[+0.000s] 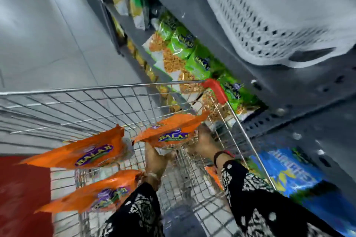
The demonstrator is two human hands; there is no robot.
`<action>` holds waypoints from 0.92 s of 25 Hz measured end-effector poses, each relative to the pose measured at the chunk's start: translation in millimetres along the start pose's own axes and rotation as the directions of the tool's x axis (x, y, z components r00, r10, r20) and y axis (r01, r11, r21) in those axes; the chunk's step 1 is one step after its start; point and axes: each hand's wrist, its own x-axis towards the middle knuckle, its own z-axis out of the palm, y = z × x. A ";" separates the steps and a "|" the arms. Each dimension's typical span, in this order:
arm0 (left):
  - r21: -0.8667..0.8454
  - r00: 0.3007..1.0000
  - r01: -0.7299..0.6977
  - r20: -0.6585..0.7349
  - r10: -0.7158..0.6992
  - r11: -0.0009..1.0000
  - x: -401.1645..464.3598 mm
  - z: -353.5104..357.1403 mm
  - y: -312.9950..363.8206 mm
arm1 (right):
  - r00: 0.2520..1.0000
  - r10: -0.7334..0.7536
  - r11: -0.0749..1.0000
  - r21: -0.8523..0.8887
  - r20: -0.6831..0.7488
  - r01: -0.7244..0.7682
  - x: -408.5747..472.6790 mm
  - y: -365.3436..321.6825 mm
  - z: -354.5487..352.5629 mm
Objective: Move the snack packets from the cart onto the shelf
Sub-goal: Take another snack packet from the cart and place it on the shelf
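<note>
Three orange snack packets are in the wire cart (81,100). One orange packet (169,132) is raised above the cart floor, gripped from below by my left hand (156,159) and at its right edge by my right hand (204,140). A second orange packet (82,152) lies at the left of the cart. The third orange packet (96,192) sits nearer me, beside my left sleeve. The grey shelf (289,90) runs along the right, with green snack packets (185,48) lined up on a lower level.
A white perforated plastic basket (269,15) rests on the upper shelf. The cart's red corner guard (216,88) is close to the shelf edge. Blue packets (285,171) stand low on the right. Grey tiled floor (38,34) and a red strip (21,188) lie left.
</note>
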 end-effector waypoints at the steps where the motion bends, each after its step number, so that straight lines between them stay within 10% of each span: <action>1: -0.010 1.000 0.003 -0.012 -0.003 1.000 6.3 3.0 -2.0 | 1.000 0.004 0.999 0.038 0.012 -0.004 10.6 1.1 3.6; 7: 0.001 0.991 0.025 -0.131 -0.025 1.000 22.0 5.0 1.9 | 1.000 0.027 1.000 0.002 -0.008 -0.027 33.6 4.0 12.1; 13: 0.018 0.987 -0.148 0.072 0.147 0.989 -28.9 -9.1 34.5 | 0.995 -0.009 0.999 0.049 -0.098 0.014 -42.8 -7.2 -21.1; 23: 0.001 0.790 -0.543 0.341 0.510 0.840 -169.3 -30.2 167.5 | 0.861 -0.210 0.966 0.036 -0.463 0.255 -241.3 -50.5 -123.5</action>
